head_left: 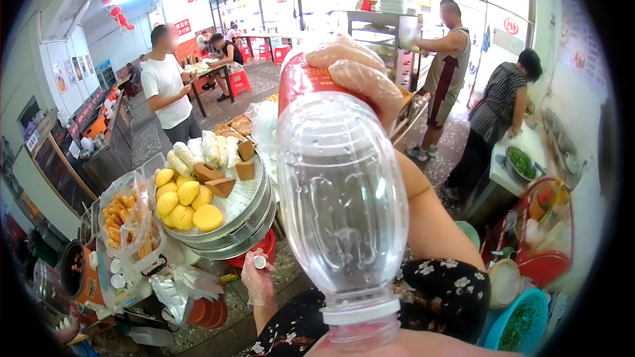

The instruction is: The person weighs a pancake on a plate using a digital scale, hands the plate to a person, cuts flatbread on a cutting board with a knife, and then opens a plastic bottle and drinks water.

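A clear plastic bottle [340, 185] with a red label fills the middle of the view, its open neck pointing down toward the camera wearer. My right hand [360, 73], in a clear plastic glove, is wrapped round the labelled far end. Lower on the left, my left hand [258, 281], also gloved, pinches a small white cap [260, 262] between its fingers. That hand is just below a round steamer [228, 244] stacked with yellow buns [188, 193], brown wedges and wrapped corn. The bottle appears empty or holds only clear liquid; I cannot tell which.
Fried dough sticks [119, 221] lie in a plastic-lined box at left. A person in white [173, 86] stands beyond the steamer. Two people are at right, one near a counter with a bowl of greens [521, 162]. A blue basin [521, 324] sits lower right.
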`<state>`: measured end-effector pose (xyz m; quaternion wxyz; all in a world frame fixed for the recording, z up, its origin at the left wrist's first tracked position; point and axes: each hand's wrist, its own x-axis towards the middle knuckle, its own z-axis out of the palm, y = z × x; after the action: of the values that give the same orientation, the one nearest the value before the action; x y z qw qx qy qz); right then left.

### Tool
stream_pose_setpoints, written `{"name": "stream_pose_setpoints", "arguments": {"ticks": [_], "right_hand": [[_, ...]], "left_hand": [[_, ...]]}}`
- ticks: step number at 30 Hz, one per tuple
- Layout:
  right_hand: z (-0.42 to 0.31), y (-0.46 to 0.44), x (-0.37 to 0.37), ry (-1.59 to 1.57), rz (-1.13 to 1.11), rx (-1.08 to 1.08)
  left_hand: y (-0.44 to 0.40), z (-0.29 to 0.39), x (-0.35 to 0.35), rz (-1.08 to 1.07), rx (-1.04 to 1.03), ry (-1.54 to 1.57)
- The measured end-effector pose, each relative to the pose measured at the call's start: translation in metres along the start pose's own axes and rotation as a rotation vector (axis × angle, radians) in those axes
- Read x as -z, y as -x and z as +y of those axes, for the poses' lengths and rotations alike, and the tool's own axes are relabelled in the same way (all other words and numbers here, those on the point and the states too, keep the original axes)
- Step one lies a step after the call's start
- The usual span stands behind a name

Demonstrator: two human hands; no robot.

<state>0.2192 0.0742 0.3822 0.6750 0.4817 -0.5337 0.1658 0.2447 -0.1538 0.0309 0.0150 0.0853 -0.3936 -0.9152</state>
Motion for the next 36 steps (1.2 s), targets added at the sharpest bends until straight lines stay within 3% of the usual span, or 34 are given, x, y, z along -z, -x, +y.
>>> {"name": "stream_pose_setpoints", "arguments": {"ticks": [10,13,19,22,25,28,36], "right_hand": [[0.009,-0.001,-0.006,-0.060,0.071,0.098],[0.017,0.008,-0.014,-0.174,0.159,0.016],[0.019,0.005,-0.006,-0.026,0.013,0.058],[0.014,-0.001,-0.008,-0.075,0.109,0.083],[0.003,-0.010,0.001,-0.053,-0.079,0.006],[0.019,0.002,-0.013,-0.069,0.095,0.094],[0.016,-0.003,-0.012,-0.088,0.096,0.074]], "left_hand": [[0.000,0.001,-0.001,0.045,0.065,0.024],[0.000,0.002,-0.001,0.025,0.062,0.013],[-0.002,0.000,0.001,0.051,0.089,0.028],[0.000,0.002,-0.002,0.064,0.070,0.006],[0.001,0.005,-0.002,0.023,0.087,0.051],[0.000,0.005,0.000,0.019,0.104,0.065],[0.000,0.006,0.005,0.042,0.165,0.065]]}}
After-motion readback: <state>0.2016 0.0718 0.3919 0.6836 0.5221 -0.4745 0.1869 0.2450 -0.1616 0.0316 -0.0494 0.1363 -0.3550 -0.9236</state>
